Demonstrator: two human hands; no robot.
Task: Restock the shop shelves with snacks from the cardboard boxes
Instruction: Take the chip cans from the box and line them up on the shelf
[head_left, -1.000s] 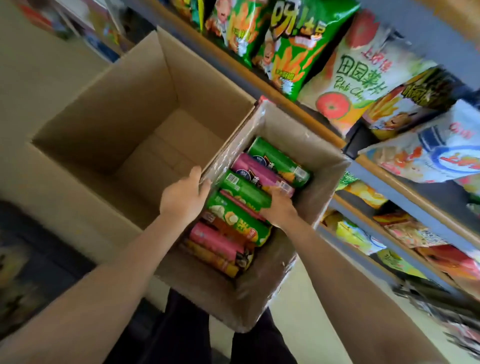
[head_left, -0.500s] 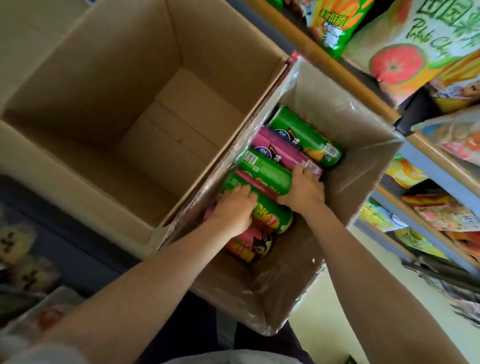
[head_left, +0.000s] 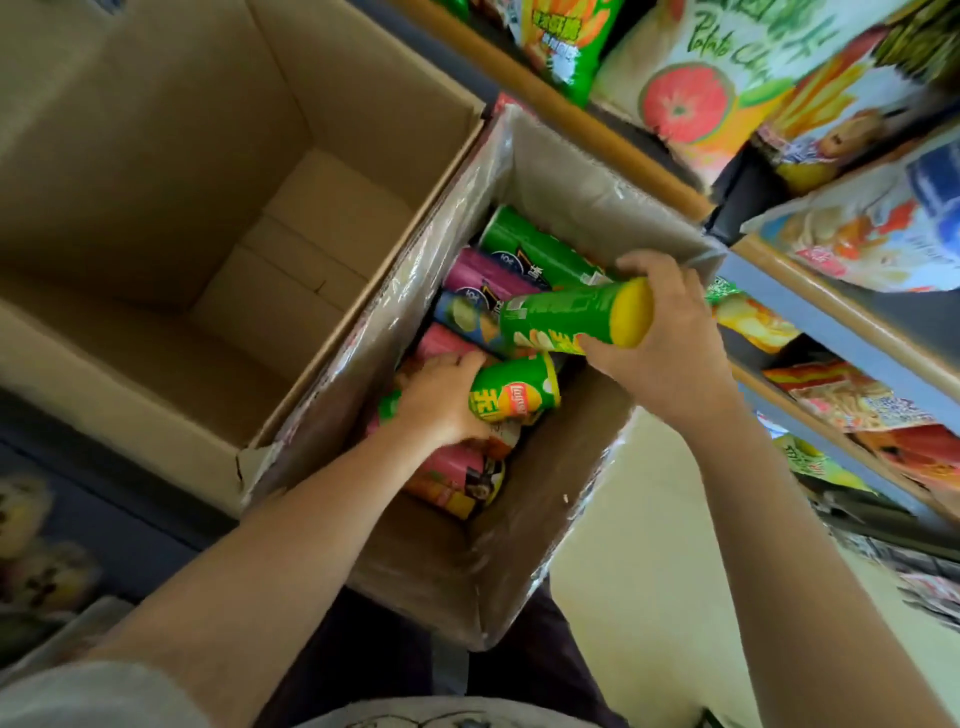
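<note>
Two green cans have come up out of the taped box (head_left: 524, 587) since a second ago: the right hand (head_left: 670, 343) holds one can (head_left: 571, 317) lifted clear, the left hand (head_left: 441, 400) curls round a second can (head_left: 514, 392) still low inside. Roughly six more lie below. Shelving comes next, beside the empty box (head_left: 156, 156).

The raised can (head_left: 569, 318) was green with a yellow end; the lower can (head_left: 514, 391) was green with yellow lettering and a red logo. Pink cans (head_left: 480, 275) lay among them in the brown cardboard box (head_left: 566, 171), and one shelf bag (head_left: 691, 88) was white with a red tomato
</note>
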